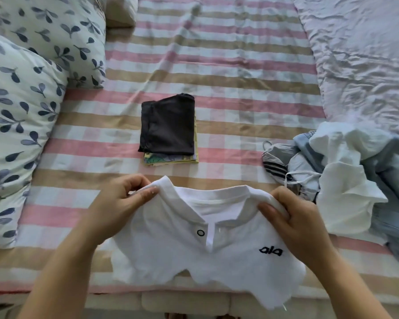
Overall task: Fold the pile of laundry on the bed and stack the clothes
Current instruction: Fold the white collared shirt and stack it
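A white collared shirt (194, 254) with a black logo and a snap button hangs in front of me over the bed's near edge. My left hand (122, 203) pinches its left shoulder at the collar. My right hand (295, 217) grips the right shoulder. Beyond it, mid-bed, lies a stack of folded clothes (168, 127): a dark grey piece on top of a yellow patterned one. The unfolded laundry pile (346, 178) of white, light blue and striped grey garments sits at the right.
The bed has a pink, tan and white striped sheet (240, 65). Leaf-print pillows (21, 100) fill the left side. A crumpled pale quilt (364, 54) covers the far right. The mattress edge runs along the bottom.
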`<state>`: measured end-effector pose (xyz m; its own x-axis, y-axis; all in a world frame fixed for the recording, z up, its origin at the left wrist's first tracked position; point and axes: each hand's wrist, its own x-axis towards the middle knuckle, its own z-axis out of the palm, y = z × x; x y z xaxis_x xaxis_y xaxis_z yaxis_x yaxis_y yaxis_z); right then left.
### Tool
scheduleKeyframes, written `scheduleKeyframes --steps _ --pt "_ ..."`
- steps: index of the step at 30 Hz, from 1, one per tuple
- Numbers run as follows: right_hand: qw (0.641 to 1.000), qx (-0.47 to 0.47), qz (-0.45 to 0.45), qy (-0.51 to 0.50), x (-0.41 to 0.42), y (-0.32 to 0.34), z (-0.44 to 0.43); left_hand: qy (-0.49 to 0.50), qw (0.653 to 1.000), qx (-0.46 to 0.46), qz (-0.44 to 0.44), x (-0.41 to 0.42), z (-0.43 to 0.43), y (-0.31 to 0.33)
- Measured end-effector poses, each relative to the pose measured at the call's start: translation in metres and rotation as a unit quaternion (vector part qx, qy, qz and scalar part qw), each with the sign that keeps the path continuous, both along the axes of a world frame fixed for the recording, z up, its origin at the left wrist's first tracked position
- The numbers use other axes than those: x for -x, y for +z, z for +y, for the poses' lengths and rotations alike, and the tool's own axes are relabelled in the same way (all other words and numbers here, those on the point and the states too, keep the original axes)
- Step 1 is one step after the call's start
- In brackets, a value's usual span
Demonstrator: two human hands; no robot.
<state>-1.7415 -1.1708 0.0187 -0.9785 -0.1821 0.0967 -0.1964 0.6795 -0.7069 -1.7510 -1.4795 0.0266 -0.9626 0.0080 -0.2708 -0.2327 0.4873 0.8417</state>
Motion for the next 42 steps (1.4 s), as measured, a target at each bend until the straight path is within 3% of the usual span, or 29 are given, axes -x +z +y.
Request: scheduleKeyframes --steps 5,14,19,23,27,29,31,34,38,42 --pt "0.995 -0.07 -0.058 -0.028 0.04 -0.099 -0.001 0.026 0.997 0.06 0.036 0.038 0.011 -0.106" --pt "0.984 -0.16 -0.018 -0.076 0.14 -0.196 -0.008 0.026 0.967 0.181 0.178 0.121 0.018 -0.204" --pt "0.97 -0.22 -0.062 -0.082 0.175 -0.246 -0.014 0.009 0.951 0.27 0.148 0.151 0.023 -0.247" --pt "0.971 -0.203 -0.096 -0.088 0.177 -0.275 -0.014 -0.002 0.947 0.298 0.118 0.153 0.025 -0.269" --pt "0.969 -0.201 -0.126 -0.071 0.176 -0.276 -0.008 0.02 0.928 0.335 0.162 0.143 0.037 -0.265" --pt "0.975 -0.168 -0.121 -0.078 0.17 -0.267 -0.002 0.022 0.927 0.31 0.212 0.136 0.048 -0.257" --pt "0.984 -0.15 -0.05 -0.081 0.158 -0.256 0.002 -0.04 0.942 0.235 0.238 0.129 0.064 -0.251" --pt "0.988 -0.15 0.025 -0.008 0.145 -0.249 -0.012 -0.156 0.952 0.208 0.162 0.127 0.086 -0.257" --pt "0.966 -0.227 -0.098 0.076 0.154 -0.265 -0.048 -0.232 0.927 0.292 0.047 0.142 0.095 -0.275" --pt "0.951 -0.256 -0.161 0.07 0.164 -0.275 -0.06 -0.205 0.933 0.296 0.026 0.148 0.092 -0.281"
